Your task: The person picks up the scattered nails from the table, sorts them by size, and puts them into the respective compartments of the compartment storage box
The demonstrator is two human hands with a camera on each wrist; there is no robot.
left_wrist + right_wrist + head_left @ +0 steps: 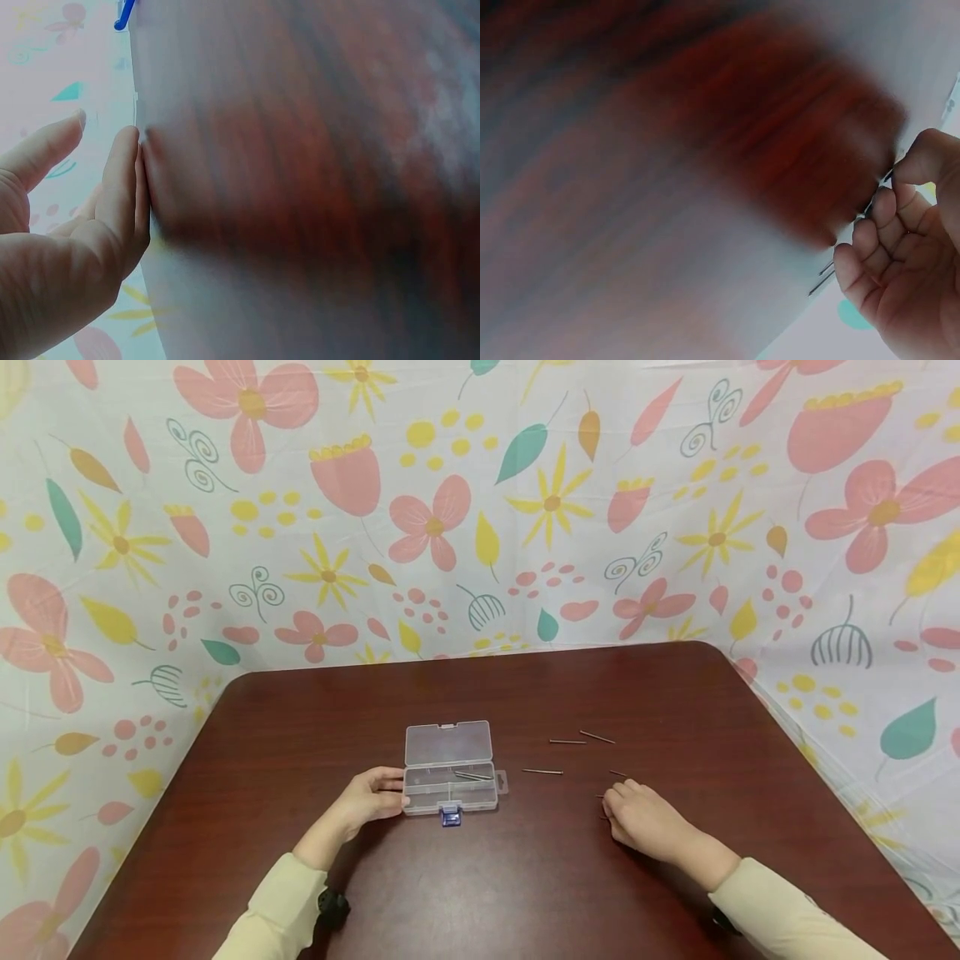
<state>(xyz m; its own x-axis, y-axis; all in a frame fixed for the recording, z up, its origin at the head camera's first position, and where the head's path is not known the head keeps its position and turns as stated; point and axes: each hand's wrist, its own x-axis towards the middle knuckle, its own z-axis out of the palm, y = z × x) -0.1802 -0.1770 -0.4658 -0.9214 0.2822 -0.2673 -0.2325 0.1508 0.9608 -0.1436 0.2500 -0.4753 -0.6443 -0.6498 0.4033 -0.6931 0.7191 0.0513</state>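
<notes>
In the head view, your clear plastic divided box (427,809) sits left of centre on the dark red-brown wooden desk (637,710), its lid folded back to the far side, its blue plastic latch (450,817) facing near. Thin silver metal nails (473,776) lie in the far compartment; three loose nails (542,771) lie right of the box, and another nail (617,773) shows just beyond your right hand (648,822), with slim ends poking out at its left. Nails this slender could roll if you brush them with a knuckle, or slip if you pinch them off balance. The box looks light, so a hard push from your left hand (371,797) could slide it. That hand touches the box's left wall, thumb at the near corner, other fingers farther back.

In the left wrist view, your fingers are nearly straight, with a wide gap to the thumb.

In the right wrist view, your fingers bend toward the desk, thumb close to the index fingertip, a narrow gap at most; you cannot tell here whether a nail is pinched between them.
</notes>
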